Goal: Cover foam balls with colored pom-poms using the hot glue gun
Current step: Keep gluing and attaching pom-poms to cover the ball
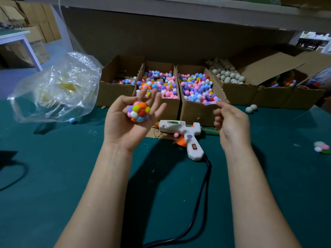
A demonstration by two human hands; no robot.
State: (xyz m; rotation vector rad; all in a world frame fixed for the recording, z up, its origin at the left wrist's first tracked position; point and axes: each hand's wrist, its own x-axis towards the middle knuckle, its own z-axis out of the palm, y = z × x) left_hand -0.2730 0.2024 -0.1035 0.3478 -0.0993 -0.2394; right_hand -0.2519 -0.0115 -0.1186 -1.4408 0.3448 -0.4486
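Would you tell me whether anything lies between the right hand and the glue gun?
Nothing visible does. The right hand hovers empty just beside the glue gun, which lies on the green table with its handle exposed.

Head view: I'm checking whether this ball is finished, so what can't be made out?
- Pom-pom ball: its underside is hidden against the palm of the left hand, head view.
- Glue gun cord: cut off by the bottom edge.
- Rightmost box: contents shadowed under its flap.
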